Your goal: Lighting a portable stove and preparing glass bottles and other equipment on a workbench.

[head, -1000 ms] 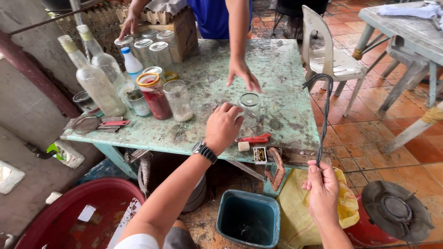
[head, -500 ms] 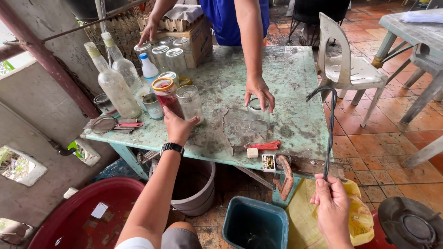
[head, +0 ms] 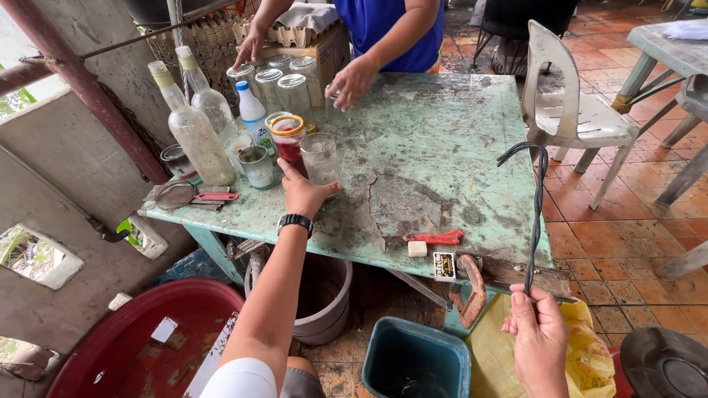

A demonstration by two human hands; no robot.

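Note:
My left hand (head: 306,193), a black watch on its wrist, reaches over the worn green table (head: 442,147) and closes around the base of a clear drinking glass (head: 321,156). A jar of red liquid with an orange rim (head: 287,138) stands just left of the glass. Low at the right, off the table's front edge, my right hand (head: 538,339) grips the bottom of a dark twisted metal rod (head: 536,214). The rod stands upright with a hooked top.
Another person in a blue top stands across the table, one hand (head: 350,81) by a row of lidded jars (head: 276,85). Tall clear bottles (head: 193,129), a strainer (head: 177,195) and a red clip (head: 435,237) lie about. A teal bin (head: 417,361), red basin (head: 140,339), grey bucket (head: 324,295) and white chair (head: 575,110) surround the table.
My left hand moved from the table's middle leftward to the clear glass and closed on its base. The other person's hand left the table's centre for the jars at the back.

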